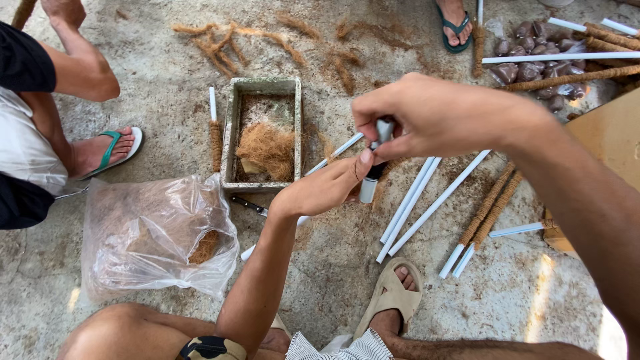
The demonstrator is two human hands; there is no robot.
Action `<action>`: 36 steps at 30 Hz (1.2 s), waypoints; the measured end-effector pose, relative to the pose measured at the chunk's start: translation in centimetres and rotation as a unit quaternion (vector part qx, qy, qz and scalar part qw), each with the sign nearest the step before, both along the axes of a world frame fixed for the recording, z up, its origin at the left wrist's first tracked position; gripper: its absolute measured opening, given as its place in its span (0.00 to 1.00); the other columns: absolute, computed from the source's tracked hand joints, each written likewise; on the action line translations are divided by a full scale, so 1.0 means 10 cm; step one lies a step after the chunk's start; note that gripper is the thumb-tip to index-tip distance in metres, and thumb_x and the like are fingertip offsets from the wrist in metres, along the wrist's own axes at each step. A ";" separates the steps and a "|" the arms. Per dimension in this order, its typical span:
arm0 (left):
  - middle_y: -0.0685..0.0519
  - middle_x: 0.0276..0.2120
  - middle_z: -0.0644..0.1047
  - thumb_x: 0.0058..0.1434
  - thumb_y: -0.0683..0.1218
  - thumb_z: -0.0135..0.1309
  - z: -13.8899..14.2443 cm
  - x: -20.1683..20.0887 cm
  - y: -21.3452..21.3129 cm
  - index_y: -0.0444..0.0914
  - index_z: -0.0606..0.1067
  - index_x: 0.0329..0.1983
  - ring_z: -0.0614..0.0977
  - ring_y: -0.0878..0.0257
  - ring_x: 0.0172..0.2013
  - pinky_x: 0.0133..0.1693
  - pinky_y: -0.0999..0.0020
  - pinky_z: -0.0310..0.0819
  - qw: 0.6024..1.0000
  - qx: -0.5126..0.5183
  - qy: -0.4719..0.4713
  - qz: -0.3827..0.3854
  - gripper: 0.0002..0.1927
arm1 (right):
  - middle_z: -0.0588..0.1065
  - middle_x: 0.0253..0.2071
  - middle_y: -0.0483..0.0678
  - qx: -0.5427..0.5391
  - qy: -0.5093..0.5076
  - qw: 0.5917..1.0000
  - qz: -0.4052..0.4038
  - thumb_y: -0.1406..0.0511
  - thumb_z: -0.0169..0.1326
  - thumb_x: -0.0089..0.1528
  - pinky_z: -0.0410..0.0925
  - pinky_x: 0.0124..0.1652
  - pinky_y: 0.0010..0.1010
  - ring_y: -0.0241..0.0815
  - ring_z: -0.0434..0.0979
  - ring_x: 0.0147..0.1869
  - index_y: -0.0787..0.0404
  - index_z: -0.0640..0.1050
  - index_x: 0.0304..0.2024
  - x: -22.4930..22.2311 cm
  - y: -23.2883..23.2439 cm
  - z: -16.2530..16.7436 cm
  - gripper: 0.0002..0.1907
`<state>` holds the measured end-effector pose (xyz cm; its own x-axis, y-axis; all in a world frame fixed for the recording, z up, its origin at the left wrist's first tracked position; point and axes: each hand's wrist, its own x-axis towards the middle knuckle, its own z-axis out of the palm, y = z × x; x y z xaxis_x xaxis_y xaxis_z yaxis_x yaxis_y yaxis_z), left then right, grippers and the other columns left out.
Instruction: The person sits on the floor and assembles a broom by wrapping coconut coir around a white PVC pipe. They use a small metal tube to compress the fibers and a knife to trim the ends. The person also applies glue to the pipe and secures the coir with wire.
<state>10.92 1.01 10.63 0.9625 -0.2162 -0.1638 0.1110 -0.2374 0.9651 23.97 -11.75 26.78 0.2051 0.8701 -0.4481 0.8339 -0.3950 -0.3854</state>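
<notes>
Rough concrete floor (333, 267), scattered white tubes (437, 203), both hands pinching a grey tube (373, 175)

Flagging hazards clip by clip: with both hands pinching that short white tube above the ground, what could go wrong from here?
1. The left hand and right hand hold the short tube only by their fingers; it could slip and fall among the loose white tubes.
2. A knife lies right under the left wrist beside the fibre-filled tray; a lowered arm might brush it.
3. The sandalled foot sits close to those tubes, which could roll underfoot.
</notes>
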 end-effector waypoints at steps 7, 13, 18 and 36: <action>0.57 0.28 0.65 0.68 0.76 0.16 -0.08 0.01 0.06 0.38 0.67 0.37 0.66 0.67 0.29 0.32 0.69 0.68 0.997 0.008 -0.077 -0.017 0.42 | 0.75 0.26 0.45 0.047 0.031 0.996 -0.063 0.61 0.62 0.61 0.66 0.27 0.35 0.39 0.75 0.28 0.59 0.78 0.35 0.24 -0.15 0.17 0.09; 0.55 0.26 0.70 0.63 0.77 0.19 -0.10 0.01 0.03 0.35 0.66 0.34 0.70 0.67 0.27 0.30 0.68 0.69 0.998 -0.029 0.043 0.027 0.43 | 0.77 0.26 0.44 0.108 -0.020 0.990 -0.084 0.60 0.63 0.59 0.69 0.29 0.35 0.37 0.77 0.30 0.58 0.77 0.36 -0.02 -0.06 0.22 0.11; 0.56 0.28 0.69 0.63 0.78 0.17 -0.14 0.05 0.01 0.40 0.68 0.47 0.68 0.66 0.27 0.28 0.68 0.67 0.998 -0.032 -0.025 0.051 0.44 | 0.78 0.33 0.45 0.114 -0.045 0.992 -0.024 0.60 0.61 0.59 0.73 0.34 0.34 0.36 0.79 0.36 0.57 0.77 0.35 -0.09 -0.06 0.07 0.09; 0.60 0.25 0.63 0.64 0.79 0.21 -0.25 0.22 0.00 0.42 0.65 0.37 0.64 0.67 0.25 0.26 0.69 0.60 0.939 -0.282 -0.080 0.178 0.39 | 0.68 0.43 0.50 0.540 -0.146 0.696 -0.450 0.49 0.42 0.77 0.64 0.40 0.31 0.38 0.66 0.42 0.60 0.70 0.45 -0.51 -0.43 -0.95 0.21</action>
